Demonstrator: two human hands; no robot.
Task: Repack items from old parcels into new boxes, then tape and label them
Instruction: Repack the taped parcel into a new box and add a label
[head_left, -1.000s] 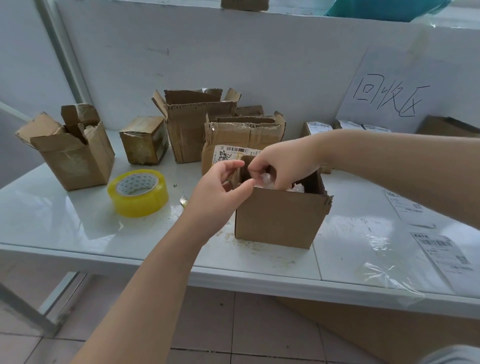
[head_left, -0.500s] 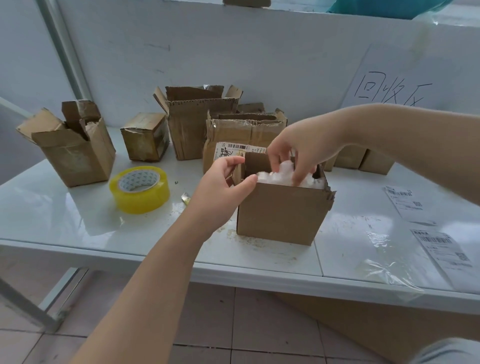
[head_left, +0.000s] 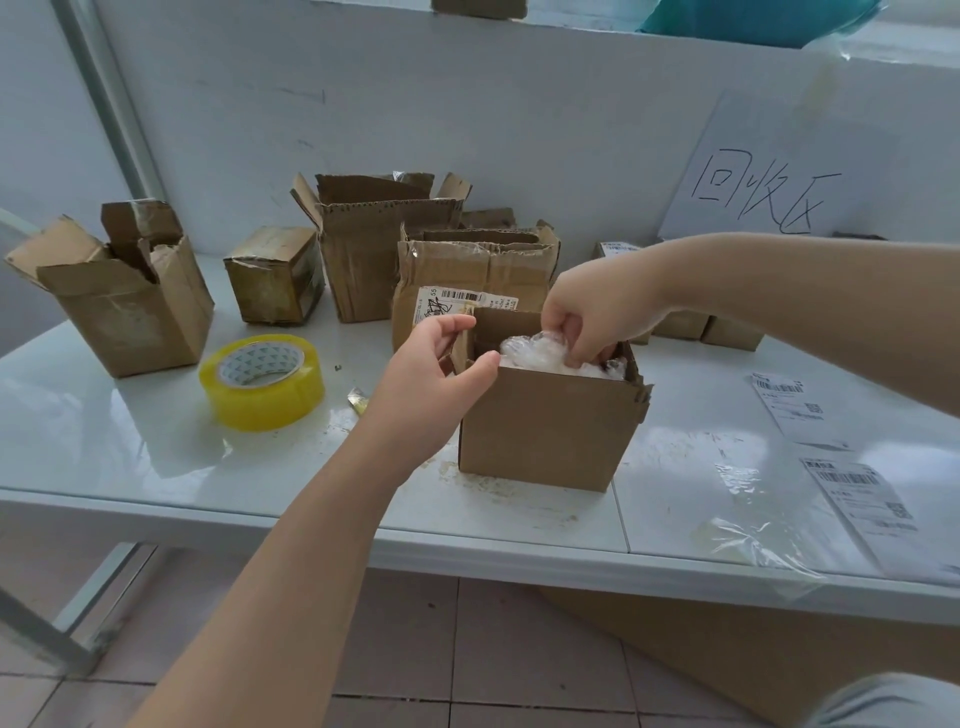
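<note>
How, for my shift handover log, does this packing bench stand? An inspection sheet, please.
Surface: white table, glossy, some crumbs.
Job's things: open box holding wrap; tape; two labels at right; old boxes behind.
Clutter: film at the front edge.
Grippers: left hand grips the box's corner; right hand pinches the wrap.
Cables: nothing seen.
Surroundings: white wall, handwritten sign, tiled floor.

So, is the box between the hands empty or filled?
Filled: a clear plastic-wrapped bundle sits in the open box, reaching its rim, gripped by the right hand.
</note>
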